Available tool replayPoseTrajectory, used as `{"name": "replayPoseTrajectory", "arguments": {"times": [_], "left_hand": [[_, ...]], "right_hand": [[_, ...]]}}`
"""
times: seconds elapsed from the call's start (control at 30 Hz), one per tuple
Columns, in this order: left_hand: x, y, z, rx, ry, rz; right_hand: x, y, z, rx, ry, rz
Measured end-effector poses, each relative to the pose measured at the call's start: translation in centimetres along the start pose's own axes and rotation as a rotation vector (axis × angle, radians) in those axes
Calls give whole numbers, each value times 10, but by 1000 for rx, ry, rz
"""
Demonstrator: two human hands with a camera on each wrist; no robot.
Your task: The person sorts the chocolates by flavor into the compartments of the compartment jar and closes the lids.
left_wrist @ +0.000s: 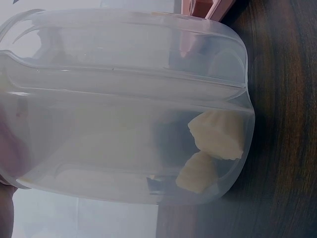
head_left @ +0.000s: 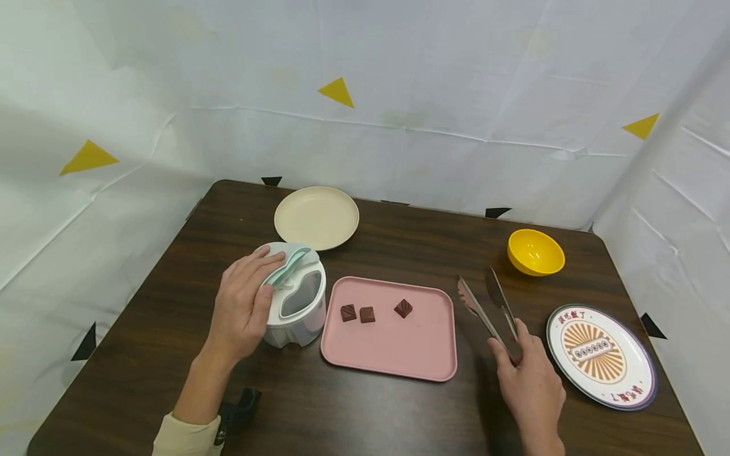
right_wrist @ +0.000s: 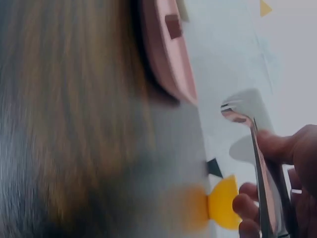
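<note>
My left hand rests on the white lid of a clear round container, its fingertips and thumb against a mint-green piece on top. Through the wall, the left wrist view shows two pale ridged chunks at the bottom. In my right hand are metal tongs, their tips spread apart with nothing between them. Those tips are just right of a pink tray. Three brown chocolate-like squares lie on the tray: two side by side, one apart.
A cream plate lies behind the container. At the back right stands a yellow bowl, and a white patterned plate lies to the right of my right hand. White sheeting surrounds the back and sides of the dark wooden table.
</note>
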State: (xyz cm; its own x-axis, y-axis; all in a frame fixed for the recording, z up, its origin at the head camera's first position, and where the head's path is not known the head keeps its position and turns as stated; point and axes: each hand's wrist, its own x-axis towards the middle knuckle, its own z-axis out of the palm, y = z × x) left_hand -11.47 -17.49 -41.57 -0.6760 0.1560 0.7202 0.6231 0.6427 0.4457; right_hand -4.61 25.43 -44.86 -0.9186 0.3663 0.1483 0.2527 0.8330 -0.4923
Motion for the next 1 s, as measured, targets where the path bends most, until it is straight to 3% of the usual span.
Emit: {"name": "replayPoseTrajectory", "arguments": {"times": [0.17,0.33,0.6,1.0], "left_hand": [[0,0,0,-1,3,1],[0,1,-1,-4,5,2],[0,1,0,-9,8,5],[1,1,0,-10,15,11]], "right_hand": [[-1,-12,5,6,15,-146],[-4,-23,14,-7,-38,-241],[-8,-36,27,-58,-172,-254],[-9,-40,33,-37,-158,-245]]}}
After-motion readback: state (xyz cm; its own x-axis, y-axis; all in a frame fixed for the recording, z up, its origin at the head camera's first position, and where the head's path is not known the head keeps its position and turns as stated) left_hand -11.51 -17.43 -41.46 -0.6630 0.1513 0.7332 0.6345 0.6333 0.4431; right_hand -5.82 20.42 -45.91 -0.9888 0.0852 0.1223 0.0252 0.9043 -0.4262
